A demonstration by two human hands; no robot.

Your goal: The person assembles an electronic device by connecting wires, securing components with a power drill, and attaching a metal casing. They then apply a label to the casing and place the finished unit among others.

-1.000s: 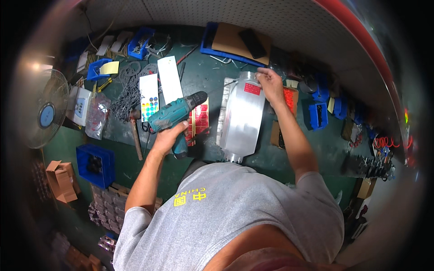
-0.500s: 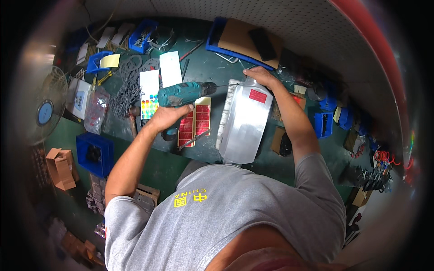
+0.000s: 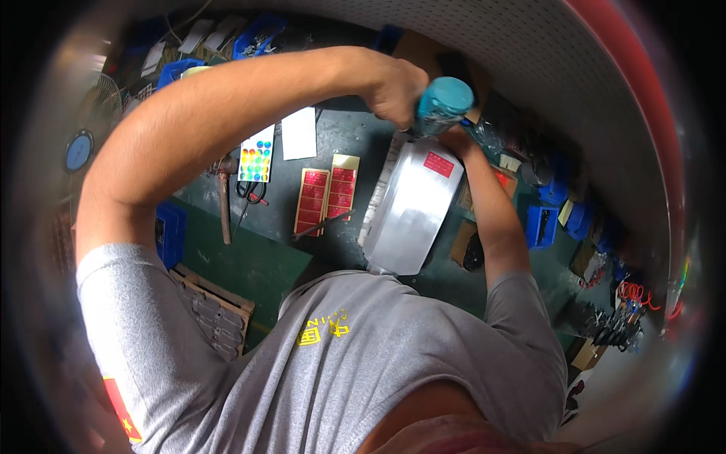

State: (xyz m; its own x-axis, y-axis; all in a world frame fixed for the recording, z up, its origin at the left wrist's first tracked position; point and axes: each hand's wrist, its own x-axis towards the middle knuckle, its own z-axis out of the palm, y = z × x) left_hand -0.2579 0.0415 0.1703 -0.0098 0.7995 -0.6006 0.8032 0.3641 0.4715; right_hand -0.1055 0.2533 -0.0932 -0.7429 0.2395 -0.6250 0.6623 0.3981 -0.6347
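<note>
A teal cordless drill (image 3: pixel 446 97) stands upright over the far end of a silver metal housing (image 3: pixel 408 208). My left hand (image 3: pixel 399 91) is closed round the drill's grip, with the arm raised across the bench. At that same far end, my right hand (image 3: pixel 457 141) lies against the housing, its fingers hidden behind the drill. The drill also hides its own tip. A red label (image 3: pixel 439 164) is stuck on the housing's top face. To the left lie two strips of red labels (image 3: pixel 311 198), with a thin dark rod (image 3: pixel 321 225) across their near end.
A hammer (image 3: pixel 225 200) lies by a sheet of coloured dot stickers (image 3: pixel 255 159) and a white sheet (image 3: pixel 299 135). Blue bins (image 3: pixel 541 225) line the right side. A cardboard box (image 3: pixel 463 246) sits right of the housing. A crate of grey parts (image 3: pixel 215 310) is below the bench's left edge.
My left hand has carried the drill up and right, turning it from level to upright over the housing's far end. My right hand stays at that end, now partly covered by the drill.
</note>
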